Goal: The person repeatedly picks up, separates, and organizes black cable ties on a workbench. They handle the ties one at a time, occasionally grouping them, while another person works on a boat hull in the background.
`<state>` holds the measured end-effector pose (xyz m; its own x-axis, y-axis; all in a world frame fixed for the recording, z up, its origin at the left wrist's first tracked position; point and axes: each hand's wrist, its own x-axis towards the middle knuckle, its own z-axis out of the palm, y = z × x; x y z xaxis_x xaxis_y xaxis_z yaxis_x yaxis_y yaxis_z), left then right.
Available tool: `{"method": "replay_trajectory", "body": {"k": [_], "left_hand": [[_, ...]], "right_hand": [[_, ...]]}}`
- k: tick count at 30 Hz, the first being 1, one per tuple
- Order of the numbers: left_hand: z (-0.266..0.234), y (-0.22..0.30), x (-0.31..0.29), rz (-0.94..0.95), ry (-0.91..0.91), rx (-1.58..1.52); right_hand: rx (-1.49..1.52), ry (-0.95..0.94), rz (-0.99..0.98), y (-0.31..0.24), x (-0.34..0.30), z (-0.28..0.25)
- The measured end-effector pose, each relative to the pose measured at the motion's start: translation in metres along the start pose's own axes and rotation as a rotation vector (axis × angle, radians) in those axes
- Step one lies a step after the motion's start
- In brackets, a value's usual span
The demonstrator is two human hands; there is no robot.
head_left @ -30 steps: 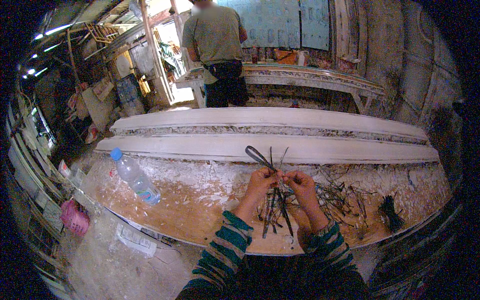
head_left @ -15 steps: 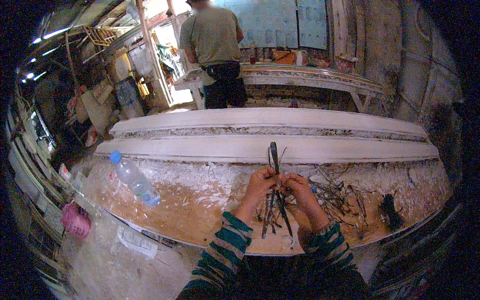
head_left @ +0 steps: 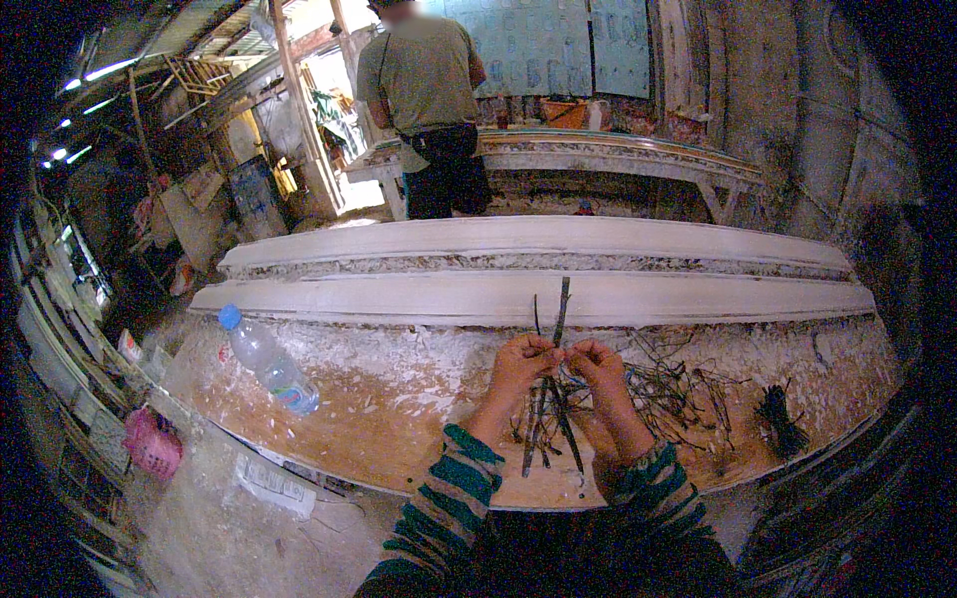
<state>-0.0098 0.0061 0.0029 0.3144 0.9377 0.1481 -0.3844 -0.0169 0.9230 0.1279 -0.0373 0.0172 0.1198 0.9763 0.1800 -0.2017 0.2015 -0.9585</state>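
Nearest to us, two green-and-tan striped sleeves [head_left: 439, 498] reach in from the lower edge. Beyond them, we see the left hand [head_left: 522, 365] pinching dark strips [head_left: 562, 304] between thumb and fingers, while the right hand [head_left: 595, 371] closes its fingertips narrowly on them just beside, though the exact grip is too small for us to make out. The strips stand between the two hands above the worktable [head_left: 369, 404], some ends pointing up and away, others hanging toward us. To the right of the hands we find a loose tangle of dark strands [head_left: 683, 394], then a compact dark bundle [head_left: 781, 424]; well apart on the left lies a clear bottle [head_left: 269, 364] with a blue cap. Past these, we see two long white boards [head_left: 429, 297] side by side across the table. Farther off, a co-worker [head_left: 424, 80] stands facing away at a long bench [head_left: 608, 149], before blue panels [head_left: 533, 45].
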Motion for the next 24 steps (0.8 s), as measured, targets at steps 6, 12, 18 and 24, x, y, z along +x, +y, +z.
{"method": "replay_trajectory", "body": {"k": [6,12,18,24], "left_hand": [[0.006,0.011,-0.007,-0.026,0.029,-0.008],[0.006,0.011,-0.007,-0.055,0.036,-0.016],[-0.001,0.010,-0.003,-0.103,-0.006,-0.015],[-0.005,0.009,-0.004,-0.154,-0.054,-0.091]], "right_hand": [[-0.198,0.030,-0.096,-0.012,-0.002,0.000],[-0.504,0.084,-0.427,-0.018,-0.011,0.008],[-0.822,0.044,-0.713,-0.021,-0.012,0.009],[-0.925,-0.092,-0.855,-0.027,-0.014,0.007]]}}
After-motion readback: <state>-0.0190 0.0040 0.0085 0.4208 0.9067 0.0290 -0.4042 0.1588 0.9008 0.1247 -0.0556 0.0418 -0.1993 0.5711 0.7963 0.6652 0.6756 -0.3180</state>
